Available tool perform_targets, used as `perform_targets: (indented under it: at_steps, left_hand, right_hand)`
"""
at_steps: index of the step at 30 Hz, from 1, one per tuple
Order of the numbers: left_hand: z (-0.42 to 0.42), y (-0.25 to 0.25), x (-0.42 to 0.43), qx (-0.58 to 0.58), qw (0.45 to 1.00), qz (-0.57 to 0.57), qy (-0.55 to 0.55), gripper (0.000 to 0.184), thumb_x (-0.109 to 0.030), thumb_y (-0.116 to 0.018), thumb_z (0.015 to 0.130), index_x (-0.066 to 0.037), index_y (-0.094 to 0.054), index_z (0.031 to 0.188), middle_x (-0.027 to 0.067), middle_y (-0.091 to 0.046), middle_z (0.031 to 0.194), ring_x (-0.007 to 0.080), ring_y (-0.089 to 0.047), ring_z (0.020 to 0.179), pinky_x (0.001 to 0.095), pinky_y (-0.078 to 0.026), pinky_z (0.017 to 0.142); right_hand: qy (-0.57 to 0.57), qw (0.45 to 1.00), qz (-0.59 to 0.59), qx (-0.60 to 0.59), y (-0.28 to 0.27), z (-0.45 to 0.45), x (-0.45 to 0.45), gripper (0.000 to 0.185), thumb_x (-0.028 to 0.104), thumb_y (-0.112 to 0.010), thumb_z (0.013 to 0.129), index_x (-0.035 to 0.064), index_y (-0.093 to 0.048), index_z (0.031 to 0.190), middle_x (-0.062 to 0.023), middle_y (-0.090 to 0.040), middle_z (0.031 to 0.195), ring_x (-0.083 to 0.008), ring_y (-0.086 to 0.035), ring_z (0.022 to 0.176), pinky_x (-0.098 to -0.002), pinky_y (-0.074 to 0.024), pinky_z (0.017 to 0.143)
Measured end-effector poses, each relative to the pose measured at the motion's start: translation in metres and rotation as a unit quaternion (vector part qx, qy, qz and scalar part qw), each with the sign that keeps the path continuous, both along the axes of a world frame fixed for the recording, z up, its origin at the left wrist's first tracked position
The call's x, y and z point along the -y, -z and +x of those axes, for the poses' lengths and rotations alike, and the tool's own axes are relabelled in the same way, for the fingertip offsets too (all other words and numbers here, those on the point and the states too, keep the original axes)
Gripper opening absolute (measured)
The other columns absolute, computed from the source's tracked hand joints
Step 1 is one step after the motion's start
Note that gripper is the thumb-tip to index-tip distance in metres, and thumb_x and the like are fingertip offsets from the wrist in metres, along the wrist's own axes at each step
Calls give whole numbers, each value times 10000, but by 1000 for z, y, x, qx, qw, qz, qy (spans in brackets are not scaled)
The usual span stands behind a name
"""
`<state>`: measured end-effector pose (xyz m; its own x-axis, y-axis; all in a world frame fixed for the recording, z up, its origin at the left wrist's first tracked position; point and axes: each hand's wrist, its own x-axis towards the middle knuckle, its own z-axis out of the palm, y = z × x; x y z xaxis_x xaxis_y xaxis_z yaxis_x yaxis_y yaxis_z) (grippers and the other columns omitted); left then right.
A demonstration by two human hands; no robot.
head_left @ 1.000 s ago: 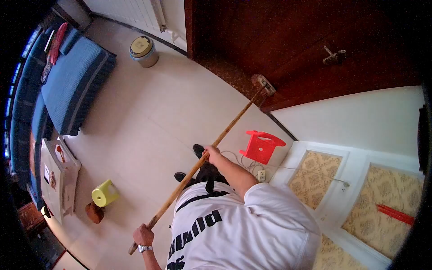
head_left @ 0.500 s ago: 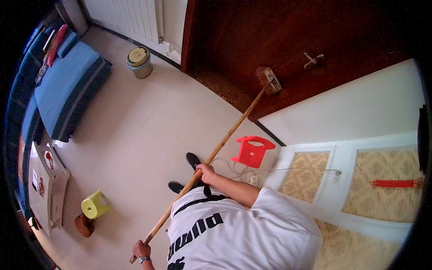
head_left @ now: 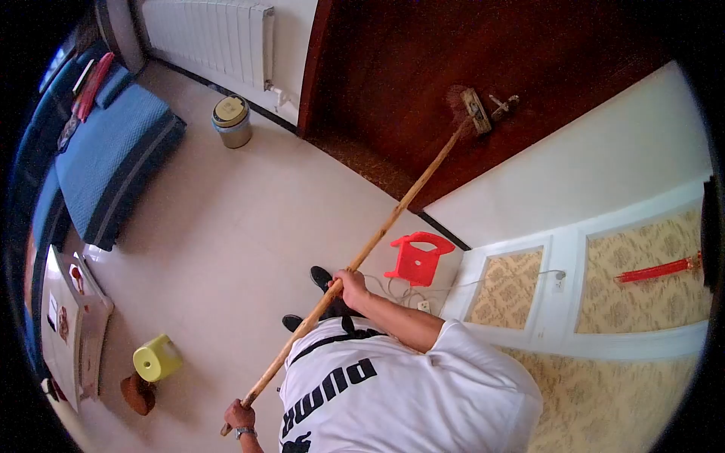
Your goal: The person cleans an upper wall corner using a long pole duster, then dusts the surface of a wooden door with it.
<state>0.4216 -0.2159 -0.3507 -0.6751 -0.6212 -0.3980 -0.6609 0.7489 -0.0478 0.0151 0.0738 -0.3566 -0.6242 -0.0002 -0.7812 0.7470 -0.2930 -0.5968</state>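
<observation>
A long wooden pole (head_left: 385, 228) runs diagonally from the lower left to the upper right, with a flat brush or broom head (head_left: 476, 112) at its far end. That head is against the dark red-brown door (head_left: 393, 68), just left of the metal handle (head_left: 502, 108). Near the pole's lower end my left hand (head_left: 239, 415), with a watch at the wrist, is wrapped round the wood. My right hand (head_left: 350, 287) grips the pole around its middle, above my black shoes.
A red chair (head_left: 418, 260) stands near the wall beside a cable. Left are a blue-covered sofa (head_left: 121, 158), a white table (head_left: 64, 325), a yellow-green stool (head_left: 157, 359) and a brown object (head_left: 138, 394). A lidded bin (head_left: 232, 121) stands near the radiator (head_left: 208, 41).
The broom head has moved up the door, from near its bottom edge to beside the handle. Both hands have kept their hold on the pole. The camera view has shifted a little.
</observation>
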Motion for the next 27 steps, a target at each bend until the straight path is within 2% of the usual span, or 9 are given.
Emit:
perform_targets:
  at_steps: [9, 13, 15, 16, 19, 20, 22, 25, 27]
  left_hand:
    - [20, 18, 21, -33, 999, 28, 10, 53, -124, -618, 642, -97, -572, 643, 136, -600, 644, 343, -584, 621, 435, -466, 568]
    - [45, 22, 37, -8, 1000, 2, -26, 73, -112, -636, 634, -85, -578, 670, 137, -597, 643, 349, -581, 639, 434, -466, 578]
    - [58, 15, 44, -62, 997, -14, -41, 88, -116, -641, 635, -72, -573, 669, 145, -590, 637, 357, -575, 639, 439, -463, 578]
    - [62, 12, 58, 39, 998, 40, -40, 215, -174, -610, 727, -61, -607, 911, 173, -639, 813, 370, -617, 769, 462, -492, 668]
    - [58, 8, 63, 82, 993, 64, -58, 229, -171, -606, 731, -56, -605, 929, 178, -639, 834, 372, -616, 779, 461, -493, 665]
    - [53, 8, 61, 83, 993, 63, -54, 229, -171, -606, 731, -56, -605, 929, 178, -639, 834, 372, -616, 779, 461, -493, 665]
    - [43, 10, 53, 19, 996, 43, -75, 92, -143, -612, 693, -56, -588, 706, 176, -611, 701, 376, -588, 687, 462, -468, 604]
    - [21, 19, 42, -46, 996, 76, -12, 101, -143, -586, 719, -44, -601, 731, 197, -615, 724, 391, -591, 699, 471, -471, 602]
    - [-13, 7, 30, 11, 993, 117, -15, 107, -133, -591, 706, -39, -610, 753, 208, -612, 729, 397, -588, 698, 475, -472, 601]
  right_hand:
    - [9, 998, -24, -53, -31, 11, 20, 100, 71, -587, 677, 47, -490, 678, -90, -532, 609, -230, -576, 563, -335, -466, 505]
    - [-26, 999, -39, -8, -29, 31, 26, 96, 79, -573, 753, 45, -496, 800, -109, -587, 724, -237, -624, 659, -355, -518, 518]
    - [-75, 990, -122, -13, -45, 41, 28, 107, 121, -562, 790, 25, -516, 801, -114, -589, 761, -239, -624, 761, -369, -529, 692]
    - [-98, 984, -146, 4, -54, 44, 31, 125, 148, -541, 826, 26, -519, 819, -116, -596, 791, -238, -623, 819, -360, -525, 731]
    - [-127, 974, -187, -25, -77, 45, 30, 134, 161, -533, 834, 28, -524, 844, -116, -607, 815, -225, -620, 838, -348, -521, 740]
    - [-122, 974, -188, -25, -80, 45, 28, 134, 161, -533, 834, 28, -524, 844, -116, -607, 815, -225, -620, 838, -348, -521, 740]
    - [-153, 971, -154, -101, -86, 43, 26, 157, 184, -530, 840, 29, -528, 867, -113, -615, 813, -215, -626, 814, -340, -523, 717]
    - [-123, 980, -100, -121, -105, 26, 15, 148, 179, -554, 813, 35, -567, 781, -99, -618, 750, -214, -636, 731, -333, -539, 667]
    - [-101, 982, -66, -144, -101, 12, 3, 174, 182, -548, 802, 27, -558, 723, -104, -607, 690, -213, -627, 663, -341, -535, 617]
